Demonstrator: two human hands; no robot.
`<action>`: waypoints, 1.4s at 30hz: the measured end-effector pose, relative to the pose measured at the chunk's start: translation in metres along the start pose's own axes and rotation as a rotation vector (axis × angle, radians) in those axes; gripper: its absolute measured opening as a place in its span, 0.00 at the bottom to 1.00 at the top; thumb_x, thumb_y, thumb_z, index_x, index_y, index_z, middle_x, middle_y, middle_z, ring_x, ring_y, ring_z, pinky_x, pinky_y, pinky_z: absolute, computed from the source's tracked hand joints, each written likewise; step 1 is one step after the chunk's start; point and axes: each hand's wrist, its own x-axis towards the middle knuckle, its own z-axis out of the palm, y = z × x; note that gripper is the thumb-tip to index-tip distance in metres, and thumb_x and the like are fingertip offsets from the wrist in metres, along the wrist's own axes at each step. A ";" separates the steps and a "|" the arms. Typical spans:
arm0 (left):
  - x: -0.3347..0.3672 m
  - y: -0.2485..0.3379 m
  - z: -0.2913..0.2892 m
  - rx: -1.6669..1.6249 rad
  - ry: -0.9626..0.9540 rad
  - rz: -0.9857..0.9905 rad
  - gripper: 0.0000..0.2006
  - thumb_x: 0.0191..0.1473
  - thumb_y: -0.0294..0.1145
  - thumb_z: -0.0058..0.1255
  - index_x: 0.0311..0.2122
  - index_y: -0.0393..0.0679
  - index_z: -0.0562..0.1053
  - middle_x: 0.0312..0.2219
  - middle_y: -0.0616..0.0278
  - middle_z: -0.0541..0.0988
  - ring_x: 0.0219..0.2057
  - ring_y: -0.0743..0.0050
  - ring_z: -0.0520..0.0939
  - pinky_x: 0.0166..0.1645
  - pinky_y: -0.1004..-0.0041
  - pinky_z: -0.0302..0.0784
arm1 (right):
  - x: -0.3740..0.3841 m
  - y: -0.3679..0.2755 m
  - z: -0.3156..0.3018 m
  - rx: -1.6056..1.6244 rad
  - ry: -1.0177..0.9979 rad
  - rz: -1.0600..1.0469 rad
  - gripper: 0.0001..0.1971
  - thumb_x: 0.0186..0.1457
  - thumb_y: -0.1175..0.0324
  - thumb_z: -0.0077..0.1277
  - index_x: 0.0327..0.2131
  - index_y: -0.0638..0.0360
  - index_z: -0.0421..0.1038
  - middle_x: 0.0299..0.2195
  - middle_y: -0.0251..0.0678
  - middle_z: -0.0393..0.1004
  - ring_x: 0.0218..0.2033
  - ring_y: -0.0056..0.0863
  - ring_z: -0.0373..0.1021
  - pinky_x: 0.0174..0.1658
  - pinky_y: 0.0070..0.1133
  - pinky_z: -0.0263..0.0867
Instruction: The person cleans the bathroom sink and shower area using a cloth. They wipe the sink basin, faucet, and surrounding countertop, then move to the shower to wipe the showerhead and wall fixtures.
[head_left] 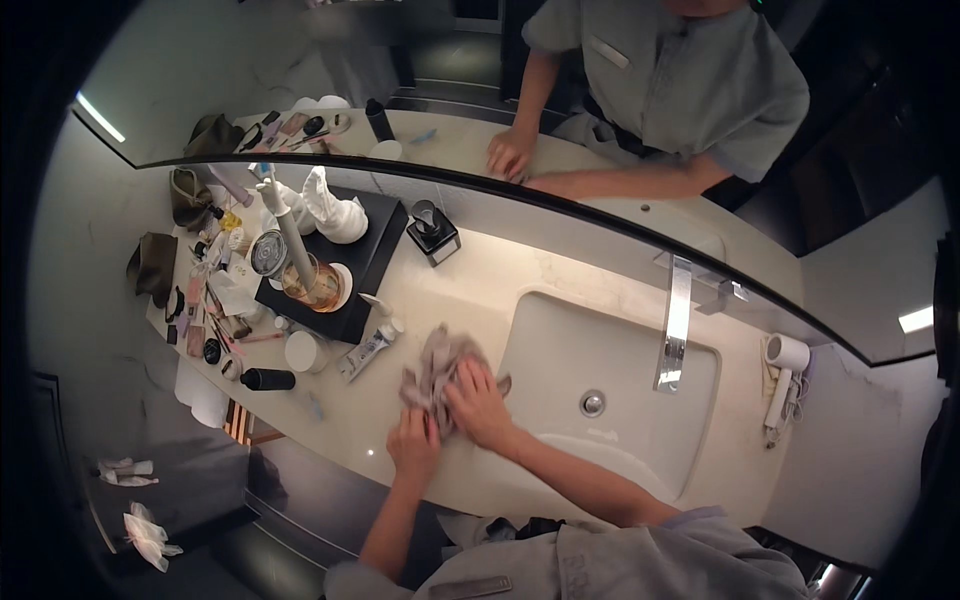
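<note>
On the pale counter (pixel 350 445), just left of the sink basin (pixel 555 350), a crumpled greyish-pink cloth (pixel 437 372) is lying under both of the person's hands. The left hand (pixel 413 440) is gripping the cloth's near edge, its fingers curling in around the fabric. The right hand (pixel 478 402) is reaching across the cloth's right part with fingers bent and slightly parted; its palm is facing away from the camera, so I cannot tell whether it is clutching folds or only pressing down on them.

Judging by how things are lying, the handling of the cloth is running in mid-course. Both hands are already meeting at the cloth, and that much is counting as done; the fabric is sitting loose and bunched, neither spread flat nor folded, so more work with it is probably remaining.

Farther left, makeup items (pixel 205 320) are lying scattered beside a black tray (pixel 380 235), while a squeeze tube (pixel 367 355), a round white jar (pixel 303 352) and a black bottle (pixel 269 379) are resting loose between that clutter and the cloth. If tidying is belonging to this work, that side is looking untouched. To the right, the faucet (pixel 675 325) is extending over the basin and a white hair dryer (pixel 786 355) is resting beyond it, both well apart from the hands.
</note>
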 end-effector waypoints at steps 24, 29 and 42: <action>0.190 0.371 0.151 -0.564 -0.337 0.312 0.27 0.61 0.51 0.31 0.40 0.35 0.73 0.35 0.33 0.75 0.40 0.32 0.74 0.45 0.49 0.68 | -0.007 0.255 -0.227 0.232 0.655 0.953 0.31 0.58 0.48 0.43 0.35 0.79 0.68 0.37 0.67 0.72 0.45 0.56 0.69 0.47 0.40 0.63; 0.184 0.349 0.117 -0.727 -0.380 0.411 0.30 0.62 0.54 0.25 0.45 0.39 0.73 0.35 0.30 0.76 0.40 0.26 0.75 0.47 0.45 0.68 | -0.011 0.233 -0.239 0.396 0.417 0.691 0.29 0.61 0.47 0.32 0.43 0.68 0.69 0.39 0.65 0.71 0.45 0.60 0.68 0.48 0.39 0.63; 0.030 0.298 0.058 -0.698 -0.402 0.260 0.32 0.63 0.52 0.29 0.24 0.34 0.75 0.19 0.36 0.74 0.24 0.34 0.77 0.28 0.49 0.69 | -0.098 0.084 -0.243 0.318 0.196 1.099 0.24 0.61 0.51 0.35 0.39 0.69 0.65 0.29 0.59 0.75 0.32 0.58 0.72 0.39 0.43 0.67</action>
